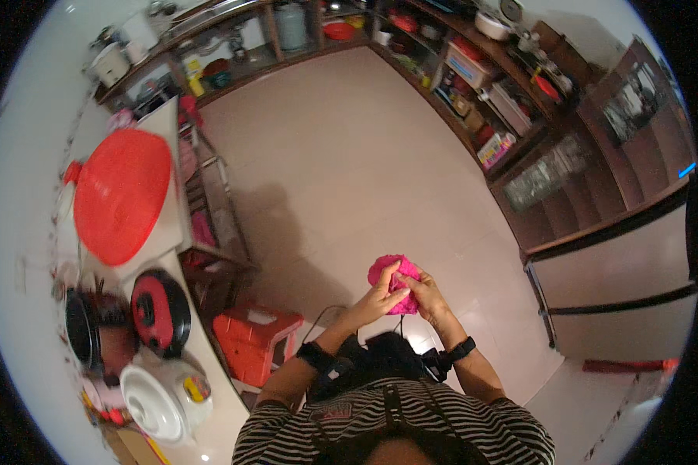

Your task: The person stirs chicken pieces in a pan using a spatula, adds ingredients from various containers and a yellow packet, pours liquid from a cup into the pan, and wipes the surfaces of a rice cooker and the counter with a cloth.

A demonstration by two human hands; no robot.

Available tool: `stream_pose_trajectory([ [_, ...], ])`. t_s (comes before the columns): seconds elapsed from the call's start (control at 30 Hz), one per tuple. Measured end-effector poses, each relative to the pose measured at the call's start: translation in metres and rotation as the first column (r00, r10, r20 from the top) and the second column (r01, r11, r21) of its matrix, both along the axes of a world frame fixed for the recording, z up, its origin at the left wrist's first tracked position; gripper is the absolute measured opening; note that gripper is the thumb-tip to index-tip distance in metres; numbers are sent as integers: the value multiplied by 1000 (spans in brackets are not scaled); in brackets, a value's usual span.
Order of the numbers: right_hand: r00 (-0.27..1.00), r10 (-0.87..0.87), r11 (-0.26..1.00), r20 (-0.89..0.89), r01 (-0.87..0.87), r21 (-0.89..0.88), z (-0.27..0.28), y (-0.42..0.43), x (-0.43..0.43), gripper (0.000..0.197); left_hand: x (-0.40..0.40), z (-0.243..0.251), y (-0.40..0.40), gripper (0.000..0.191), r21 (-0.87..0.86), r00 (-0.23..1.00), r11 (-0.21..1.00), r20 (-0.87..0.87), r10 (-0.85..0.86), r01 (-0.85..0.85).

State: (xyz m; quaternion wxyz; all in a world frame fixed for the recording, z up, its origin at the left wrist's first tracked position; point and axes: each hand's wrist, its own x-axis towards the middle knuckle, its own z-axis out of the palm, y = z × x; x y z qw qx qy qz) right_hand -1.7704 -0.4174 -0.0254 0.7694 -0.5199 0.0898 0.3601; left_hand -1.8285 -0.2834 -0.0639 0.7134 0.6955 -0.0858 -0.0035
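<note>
A bright pink cloth [407,304], folded or bunched and with a fluffy texture, is held in front of my body above the tiled floor. My left hand [378,294] grips it from the left, its index finger and thumb lying over the front. From the right, my right hand [427,295] pinches the same cloth, with the thumb on top near the left fingers. The two hands nearly meet at the middle of the cloth. Some fingers behind it are hidden. Dark bands circle both wrists.
At left, a counter [209,383] carries a red plastic basin [125,197], a red-and-black electric appliance [154,311] and a white rice cooker [157,401]. Below it stands a red plastic stool [256,340]. Shelves [430,75] line the back right, beside a dark glass-doored cabinet [581,174].
</note>
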Motion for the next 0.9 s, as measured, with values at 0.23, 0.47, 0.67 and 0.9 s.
stream_pose_trajectory([
  [0.23,982,-187,980,-18,186,-69,-10,-13,117,37,163,33,17,65,203,919,898,-148,-366,390],
  [0.47,973,-230,969,-19,231,84,-2,-5,264,37,327,71,25,72,469,902,781,-89,-422,412],
  [0.67,930,64,967,363,32,-254,18,10,414,45,458,111,46,68,802,945,511,-200,-258,309],
  [0.9,885,162,952,436,-24,-305,0,25,543,50,582,88,127,51,857,976,470,-162,-144,211],
])
